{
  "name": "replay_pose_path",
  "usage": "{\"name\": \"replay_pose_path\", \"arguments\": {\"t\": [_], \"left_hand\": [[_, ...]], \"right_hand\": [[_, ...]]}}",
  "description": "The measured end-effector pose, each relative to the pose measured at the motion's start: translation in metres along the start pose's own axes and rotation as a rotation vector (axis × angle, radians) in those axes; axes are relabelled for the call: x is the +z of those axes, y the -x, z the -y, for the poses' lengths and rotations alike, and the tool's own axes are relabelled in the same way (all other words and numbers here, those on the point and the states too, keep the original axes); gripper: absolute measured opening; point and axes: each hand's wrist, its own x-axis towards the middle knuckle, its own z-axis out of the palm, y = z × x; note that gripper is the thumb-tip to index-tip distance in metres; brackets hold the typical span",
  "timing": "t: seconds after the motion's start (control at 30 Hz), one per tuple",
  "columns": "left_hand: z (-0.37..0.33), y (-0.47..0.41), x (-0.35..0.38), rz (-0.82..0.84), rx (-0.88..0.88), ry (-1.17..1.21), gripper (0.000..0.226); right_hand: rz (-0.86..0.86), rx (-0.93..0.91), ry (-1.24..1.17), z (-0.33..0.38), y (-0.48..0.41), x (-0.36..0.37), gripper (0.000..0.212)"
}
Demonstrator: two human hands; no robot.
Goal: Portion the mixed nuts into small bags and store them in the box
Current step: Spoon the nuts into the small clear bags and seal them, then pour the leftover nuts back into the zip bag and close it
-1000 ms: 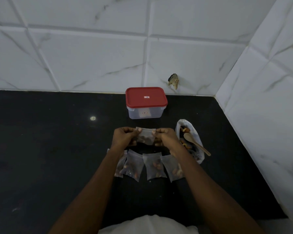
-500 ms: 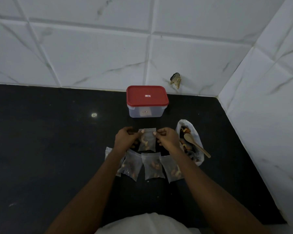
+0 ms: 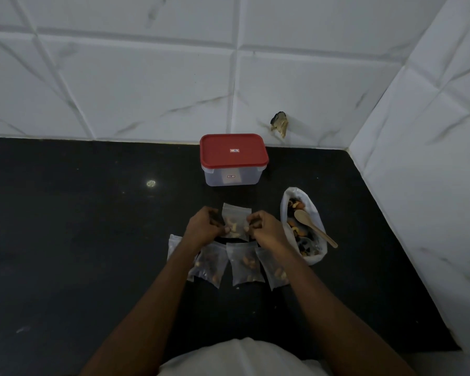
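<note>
Clear small bag [image 3: 235,221] pinched by left hand [image 3: 203,226], right hand [image 3: 263,229] (edges gripped)

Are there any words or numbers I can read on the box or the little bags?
Sticker on the red lid of the box: a small red and white label, too small and blurred to read.
Sticker on the clear front wall of the box: red and white too, also unreadable.
Small bags of nuts, like the one held in both hands: no print visible.
Big nut bag and wooden spoon: no writing visible.
</note>
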Motion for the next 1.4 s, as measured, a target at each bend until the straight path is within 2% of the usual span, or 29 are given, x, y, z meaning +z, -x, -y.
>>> {"name": "replay_pose_path", "arguments": {"t": [0.13,0.23,0.33,0.4,0.5,0.6,0.7,0.83,0.93,1.03,1.1,1.23,1.4], "left_hand": [[-0.001,0.002,0.004,-0.011,0.027,-0.082,0.036],[0.0,0.002,0.003,-0.095,0.114,-0.25,0.05],[0.004,0.005,0.004,-0.205,0.289,-0.429,0.059],[0.006,0.008,0.009,-0.173,0.404,-0.592,0.051],[0.006,0.008,0.012,-0.092,0.401,-0.711,0.046],[0.0,0.006,0.008,-0.073,0.406,-0.736,0.049],[-0.01,0.007,0.011,-0.075,0.44,-0.708,0.052],[-0.025,0.006,0.023,-0.108,0.495,-0.635,0.04],[-0.03,0.004,0.031,-0.133,0.531,-0.59,0.032],[-0.033,0.0,0.039,-0.123,0.544,-0.567,0.027],[-0.035,-0.003,0.044,-0.103,0.545,-0.561,0.027],[-0.041,-0.008,0.051,-0.069,0.552,-0.577,0.029],[-0.049,-0.013,0.054,-0.03,0.56,-0.62,0.028]], "right_hand": [[-0.051,-0.042,0.079,-0.001,0.001,-0.001,0.017],[-0.061,-0.105,0.12,-0.004,0.004,0.0,0.015],[-0.095,-0.176,0.178,-0.008,0.009,-0.001,0.018],[-0.081,-0.2,0.251,-0.007,0.012,-0.001,0.023],[-0.074,-0.237,0.327,-0.006,0.014,-0.001,0.022],[-0.151,-0.259,0.267,-0.002,0.017,-0.013,0.019],[-0.305,-0.229,0.2,-0.003,0.02,-0.036,0.015],[-0.485,-0.199,0.267,-0.02,0.023,-0.07,0.011],[-0.476,-0.085,0.335,-0.039,0.022,-0.094,0.015],[-0.376,0.063,0.479,-0.055,0.019,-0.108,0.029],[-0.31,0.126,0.517,-0.06,0.019,-0.11,0.029],[-0.281,0.15,0.529,-0.061,0.019,-0.108,0.028],[-0.363,0.119,0.443,-0.054,0.024,-0.108,0.021]]}}
